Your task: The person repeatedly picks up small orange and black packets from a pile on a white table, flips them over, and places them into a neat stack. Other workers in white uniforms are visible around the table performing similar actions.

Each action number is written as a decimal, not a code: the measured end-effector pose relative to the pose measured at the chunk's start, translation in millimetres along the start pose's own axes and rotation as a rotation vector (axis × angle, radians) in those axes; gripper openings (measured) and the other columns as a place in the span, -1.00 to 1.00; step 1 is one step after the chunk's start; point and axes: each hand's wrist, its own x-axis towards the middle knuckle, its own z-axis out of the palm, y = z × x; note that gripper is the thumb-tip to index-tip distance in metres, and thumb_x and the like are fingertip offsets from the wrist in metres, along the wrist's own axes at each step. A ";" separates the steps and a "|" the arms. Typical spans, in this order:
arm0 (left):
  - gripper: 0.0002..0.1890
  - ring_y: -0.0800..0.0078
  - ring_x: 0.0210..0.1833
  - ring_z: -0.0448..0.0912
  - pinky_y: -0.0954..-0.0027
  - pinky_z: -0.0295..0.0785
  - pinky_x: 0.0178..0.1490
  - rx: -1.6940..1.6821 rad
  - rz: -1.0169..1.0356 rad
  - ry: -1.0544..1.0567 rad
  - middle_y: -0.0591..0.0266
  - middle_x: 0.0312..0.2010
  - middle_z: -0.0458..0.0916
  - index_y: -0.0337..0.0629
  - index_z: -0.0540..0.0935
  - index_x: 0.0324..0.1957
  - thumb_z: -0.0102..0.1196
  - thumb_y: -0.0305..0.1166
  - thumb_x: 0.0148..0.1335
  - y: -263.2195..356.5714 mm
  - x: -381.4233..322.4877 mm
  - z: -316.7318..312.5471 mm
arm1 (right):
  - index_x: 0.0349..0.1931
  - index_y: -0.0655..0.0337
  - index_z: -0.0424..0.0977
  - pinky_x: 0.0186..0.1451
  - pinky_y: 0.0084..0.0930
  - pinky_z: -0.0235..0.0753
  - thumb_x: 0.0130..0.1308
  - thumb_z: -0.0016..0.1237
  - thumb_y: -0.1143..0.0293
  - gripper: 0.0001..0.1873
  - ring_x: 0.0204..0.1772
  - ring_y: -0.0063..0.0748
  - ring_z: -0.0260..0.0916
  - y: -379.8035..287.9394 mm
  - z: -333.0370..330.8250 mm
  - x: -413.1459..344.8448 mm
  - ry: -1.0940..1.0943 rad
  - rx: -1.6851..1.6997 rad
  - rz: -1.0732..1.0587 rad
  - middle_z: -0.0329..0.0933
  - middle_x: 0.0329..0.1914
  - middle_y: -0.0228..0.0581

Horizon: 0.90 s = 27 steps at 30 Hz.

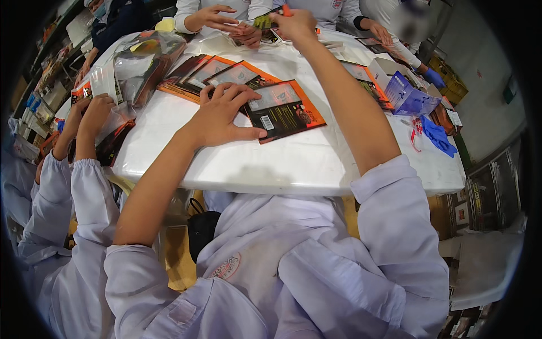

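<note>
A fan of flat printed pouches [211,74], orange and black with a clear window, lies across the white table in front of me. My left hand [226,116] rests on it with fingers spread. The left thumb touches the edge of the nearest pouch [286,111], which bears a barcode and writing. My right hand [296,26] is stretched to the far side of the table, gripping a similar pouch [267,20] above the surface. That pouch is partly covered by my fingers and is near a co-worker's hands [245,34].
A white-covered table [271,169] curves before me. Bagged pouches [148,63] and a co-worker's hands [95,112] are at left. At right are more pouches [366,82], an open carton [383,70], a purple-printed sheet [408,95], and a blue glove [438,134].
</note>
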 end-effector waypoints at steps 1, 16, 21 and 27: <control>-0.04 0.07 0.54 0.17 -0.17 -0.25 0.57 0.009 -0.034 0.015 0.09 0.39 0.39 0.09 0.47 0.38 0.27 0.40 0.00 -0.6 -1.8 2.9 | -0.22 0.25 0.68 -0.54 -0.63 0.46 0.28 0.35 0.12 -0.65 -0.49 -0.66 0.49 -6.6 -19.5 -13.6 0.064 -0.015 0.028 0.67 -0.39 -0.36; 0.18 0.08 0.61 0.08 -0.20 -0.30 0.62 0.109 -0.118 0.027 0.05 0.45 0.31 0.02 0.37 0.48 0.22 0.56 -0.10 -0.7 -4.0 14.1 | -0.36 0.13 0.57 -0.66 -0.80 0.06 0.04 0.53 0.07 -0.57 -0.67 -0.85 0.20 -0.2 -97.8 -188.8 -0.487 0.205 0.377 0.52 -0.58 -0.54; 0.14 0.09 0.62 0.06 -0.13 -0.31 0.63 0.151 -0.120 0.025 0.07 0.47 0.29 0.10 0.36 0.49 0.22 0.53 -0.07 -2.5 -2.2 16.7 | -0.36 0.14 0.58 -0.66 -0.79 -0.04 0.06 0.52 0.10 -0.60 -0.68 -0.86 0.17 -1.3 -94.3 -187.8 -0.500 0.171 0.378 0.51 -0.58 -0.56; 0.14 0.08 0.62 0.05 -0.13 -0.31 0.63 0.142 -0.118 0.017 0.06 0.48 0.28 0.11 0.35 0.50 0.21 0.54 -0.07 -2.2 -1.5 16.3 | -0.30 0.21 0.59 -0.68 -0.77 -0.07 0.07 0.51 0.14 -0.58 -0.66 -0.86 0.25 -2.4 -92.9 -187.8 -0.523 0.159 0.340 0.59 -0.51 -0.48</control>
